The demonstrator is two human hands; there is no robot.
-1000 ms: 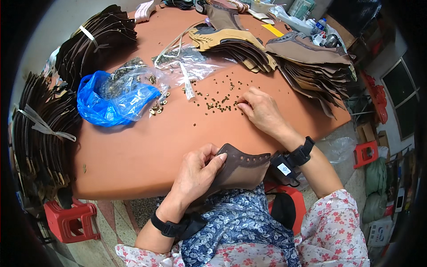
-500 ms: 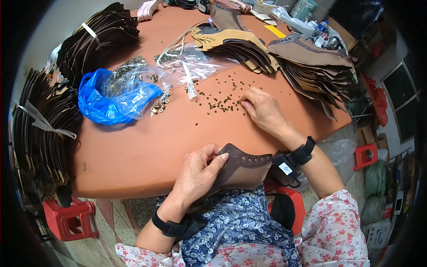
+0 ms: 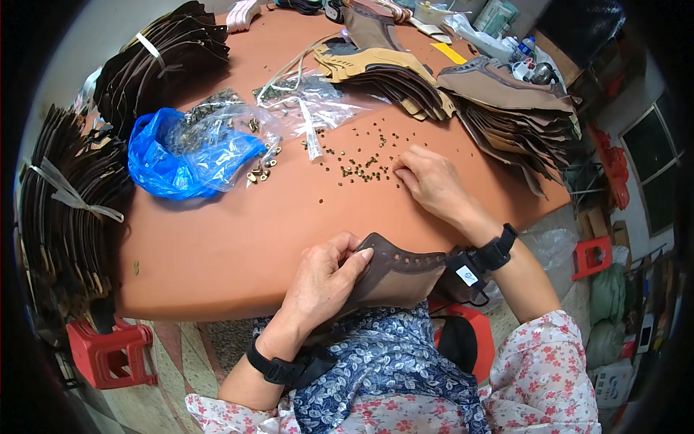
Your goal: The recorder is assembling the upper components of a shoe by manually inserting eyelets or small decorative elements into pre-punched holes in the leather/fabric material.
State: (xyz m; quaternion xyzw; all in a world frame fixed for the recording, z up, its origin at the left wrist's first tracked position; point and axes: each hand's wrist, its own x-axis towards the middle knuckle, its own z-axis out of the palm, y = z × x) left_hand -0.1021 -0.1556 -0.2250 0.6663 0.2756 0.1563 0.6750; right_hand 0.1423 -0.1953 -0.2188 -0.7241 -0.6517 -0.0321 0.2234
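Note:
Pinched between the thumb and fingers of my left hand (image 3: 325,278) is a brown shoe upper (image 3: 401,275). A row of punched holes runs along its dark upper edge, and it hangs at the table's front edge over my lap. Farther off, my right hand (image 3: 432,181) rests at the right side of a scatter of small brass-coloured eyelets (image 3: 365,171) on the table. Its thumb and fingertips are pressed together; whatever they hold is hidden or too small to make out.
A blue plastic bag (image 3: 163,163) with larger metal fittings (image 3: 262,172) lies at the left. Strapped stacks of dark pieces (image 3: 69,210) fill the left edge. More stacked uppers (image 3: 513,108) lie at the back right of the orange-brown table (image 3: 217,253). Red stools (image 3: 112,354) stand below.
Hardly anything differs. My right hand stays by the eyelets with its fingers pinched, and the left keeps its hold on the shoe upper. The view has shifted very slightly.

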